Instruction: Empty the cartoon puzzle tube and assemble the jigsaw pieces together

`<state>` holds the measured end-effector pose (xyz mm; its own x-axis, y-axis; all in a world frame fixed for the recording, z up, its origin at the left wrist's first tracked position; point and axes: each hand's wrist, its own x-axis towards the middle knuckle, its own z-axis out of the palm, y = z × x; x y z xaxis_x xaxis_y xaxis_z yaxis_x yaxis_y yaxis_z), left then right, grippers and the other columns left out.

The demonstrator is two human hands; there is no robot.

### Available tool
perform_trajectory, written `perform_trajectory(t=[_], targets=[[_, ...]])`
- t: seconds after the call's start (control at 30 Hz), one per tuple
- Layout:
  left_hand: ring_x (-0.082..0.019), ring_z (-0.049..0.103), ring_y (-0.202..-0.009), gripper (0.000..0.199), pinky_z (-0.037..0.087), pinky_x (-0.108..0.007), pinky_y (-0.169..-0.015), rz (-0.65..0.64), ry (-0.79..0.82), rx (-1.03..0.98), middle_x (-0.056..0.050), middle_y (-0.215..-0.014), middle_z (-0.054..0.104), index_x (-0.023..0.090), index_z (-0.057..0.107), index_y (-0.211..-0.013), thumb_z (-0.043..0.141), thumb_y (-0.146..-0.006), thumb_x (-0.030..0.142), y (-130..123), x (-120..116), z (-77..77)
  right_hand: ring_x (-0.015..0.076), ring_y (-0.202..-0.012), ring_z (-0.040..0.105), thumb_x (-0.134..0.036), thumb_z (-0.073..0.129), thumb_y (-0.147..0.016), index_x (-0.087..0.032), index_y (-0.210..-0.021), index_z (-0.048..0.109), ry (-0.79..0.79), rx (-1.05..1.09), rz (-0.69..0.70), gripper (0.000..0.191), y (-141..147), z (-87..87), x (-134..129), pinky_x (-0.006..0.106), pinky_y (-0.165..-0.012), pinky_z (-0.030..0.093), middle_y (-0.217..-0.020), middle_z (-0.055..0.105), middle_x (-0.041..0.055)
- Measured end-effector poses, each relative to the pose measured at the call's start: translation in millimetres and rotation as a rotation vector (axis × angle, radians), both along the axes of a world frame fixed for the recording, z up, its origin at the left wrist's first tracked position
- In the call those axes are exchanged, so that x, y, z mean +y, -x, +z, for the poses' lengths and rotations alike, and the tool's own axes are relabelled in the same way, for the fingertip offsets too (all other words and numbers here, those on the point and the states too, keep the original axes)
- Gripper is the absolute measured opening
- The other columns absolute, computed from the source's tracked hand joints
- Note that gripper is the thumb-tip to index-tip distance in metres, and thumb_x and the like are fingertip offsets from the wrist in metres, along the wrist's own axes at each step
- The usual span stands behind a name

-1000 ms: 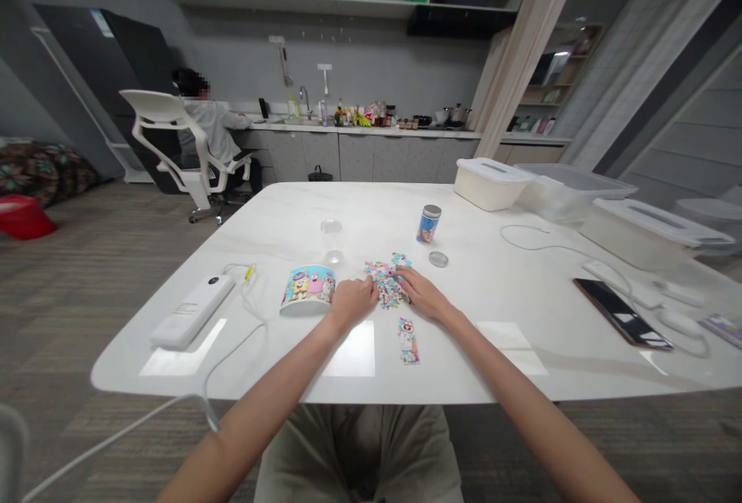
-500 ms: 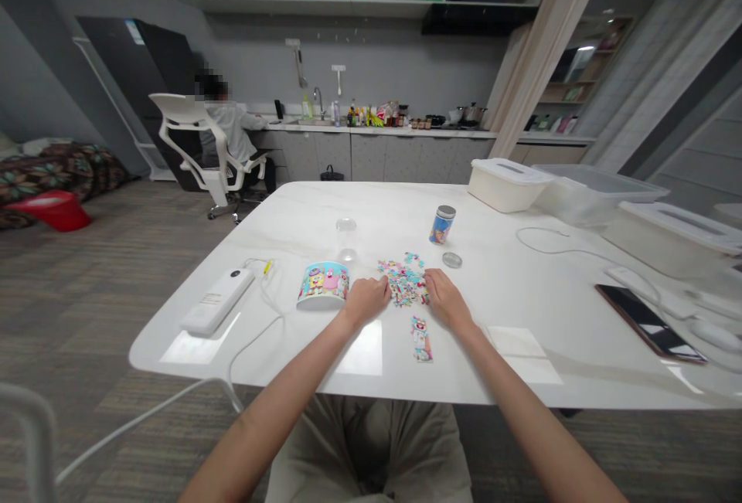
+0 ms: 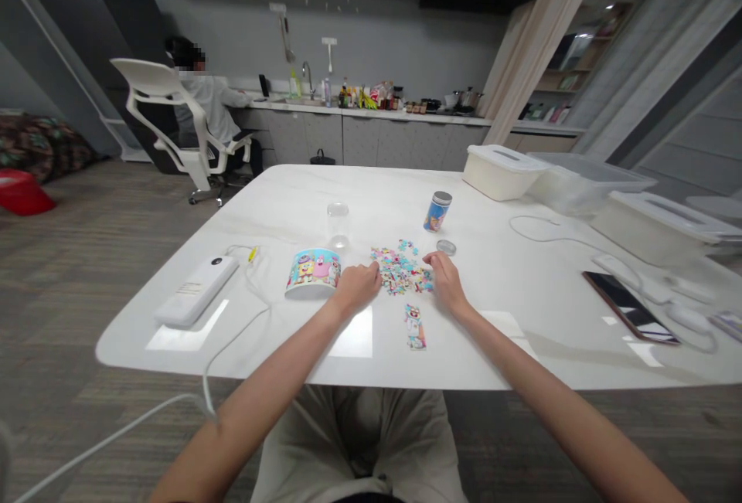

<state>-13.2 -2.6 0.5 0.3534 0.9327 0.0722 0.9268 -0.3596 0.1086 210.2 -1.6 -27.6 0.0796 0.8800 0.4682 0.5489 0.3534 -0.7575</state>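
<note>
A pile of small colourful puzzle pieces (image 3: 397, 270) lies on the white table between my hands. My left hand (image 3: 359, 287) rests closed at the pile's left edge; what its fingers hold, if anything, is too small to name. At the right edge is my right hand (image 3: 445, 275), its fingers bent and pressed together, their contents unclear. Nearer to me lies a joined strip of pieces (image 3: 414, 327) showing a cartoon figure. A curved picture sheet (image 3: 314, 271) stands left of my left hand. Behind the pile are a blue tin (image 3: 437, 212) and a round lid (image 3: 446, 247).
A clear jar (image 3: 338, 225) stands behind the sheet. At the left are a white power bank (image 3: 197, 290) and cables. A phone (image 3: 629, 306) and lidded boxes (image 3: 504, 172) occupy the right side. A person (image 3: 205, 105) sits in the left background.
The view has tilted down and shifted slightly. My right hand has lifted its fingers a little off the right side of the pile, uncovering pieces there. My left hand stays by the pile.
</note>
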Motion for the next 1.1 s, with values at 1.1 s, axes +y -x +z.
perform_trajectory(t=[1.1], targets=[[-0.027, 0.069, -0.08, 0.031, 0.047, -0.032, -0.067, 0.136, 0.018, 0.042, -0.013, -0.085, 0.071, 0.018, 0.067, -0.102, 0.037, -0.095, 0.025, 11.1, 2.2, 37.2, 0.0232, -0.095, 0.06, -0.023, 0.057, -0.087, -0.021, -0.084, 0.07, -0.012, -0.439, 0.268, 0.013, 0.7, 4.1, 45.0, 0.041, -0.087, 0.046, -0.097, 0.066, 0.0074]])
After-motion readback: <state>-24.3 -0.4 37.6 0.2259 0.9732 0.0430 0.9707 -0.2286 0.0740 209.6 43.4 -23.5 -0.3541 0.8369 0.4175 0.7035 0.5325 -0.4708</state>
